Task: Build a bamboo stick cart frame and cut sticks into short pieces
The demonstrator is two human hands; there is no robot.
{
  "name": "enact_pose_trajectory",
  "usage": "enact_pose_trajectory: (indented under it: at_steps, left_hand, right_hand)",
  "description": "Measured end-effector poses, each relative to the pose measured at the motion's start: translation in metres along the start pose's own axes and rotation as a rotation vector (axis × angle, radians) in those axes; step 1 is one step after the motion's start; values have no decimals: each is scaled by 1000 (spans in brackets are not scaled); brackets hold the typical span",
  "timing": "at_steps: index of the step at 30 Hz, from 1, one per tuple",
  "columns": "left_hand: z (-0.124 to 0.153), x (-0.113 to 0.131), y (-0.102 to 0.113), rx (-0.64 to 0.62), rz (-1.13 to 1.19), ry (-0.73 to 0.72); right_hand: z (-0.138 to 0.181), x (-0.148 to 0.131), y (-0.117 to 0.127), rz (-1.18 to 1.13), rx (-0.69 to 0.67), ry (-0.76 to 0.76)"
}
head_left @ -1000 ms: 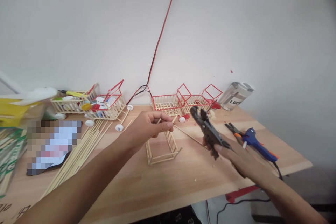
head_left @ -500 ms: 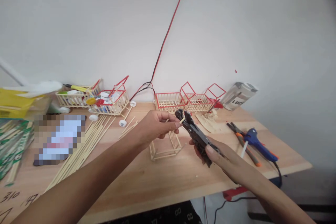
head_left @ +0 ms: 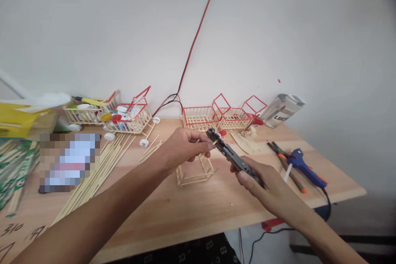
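Observation:
My left hand [head_left: 192,146] pinches a short wooden stick [head_left: 214,143] between thumb and fingertips. The stick's far end lies in the jaws of black pliers [head_left: 230,154]. My right hand [head_left: 262,179] is wrapped round the pliers' handles, which are squeezed close together. Below and behind the left fingers, a small open frame of wooden sticks [head_left: 196,181] stands on the table, partly hidden by that hand.
Long bamboo sticks [head_left: 93,177] lie left beside a blurred phone [head_left: 71,163]. Miniature stick carts with red trim [head_left: 136,119] and red-rimmed baskets [head_left: 200,119] line the wall. A blue glue gun [head_left: 306,169], orange-handled pliers [head_left: 291,169] and a clear container [head_left: 283,111] stand or lie right.
My right hand has squeezed the pliers' handles together, and the jaws have closed at the stick. My left hand has stayed almost in place.

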State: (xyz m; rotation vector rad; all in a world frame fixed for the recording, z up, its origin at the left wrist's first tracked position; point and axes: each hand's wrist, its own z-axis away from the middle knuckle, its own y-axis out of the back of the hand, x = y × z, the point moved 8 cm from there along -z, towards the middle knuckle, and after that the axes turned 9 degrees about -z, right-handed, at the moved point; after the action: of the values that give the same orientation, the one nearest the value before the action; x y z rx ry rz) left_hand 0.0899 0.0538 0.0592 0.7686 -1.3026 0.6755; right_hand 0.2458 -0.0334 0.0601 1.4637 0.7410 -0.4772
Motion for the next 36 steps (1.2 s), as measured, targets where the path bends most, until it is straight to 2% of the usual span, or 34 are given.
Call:
enact_pose_trajectory:
  at_steps: [7,11,19,23,27,36]
  left_hand:
    - [2,3,-5,-63,-10,-51]
    - [1,1,-1,-31,71,-36]
    - [-2,-1,3,-24,75,-54]
    - [1,5,2,27,-81,-81]
    - [3,14,-4,43,-264,-169]
    - [12,24,-12,90,-359,-210]
  right_hand:
    - [3,-8,7,130,104,32]
    - [5,-9,12,181,183,61]
    - [8,-1,13,194,213,38]
    - [9,4,8,160,196,10]
    - [9,6,-2,121,169,-3]
    - [11,9,-9,136,207,35]
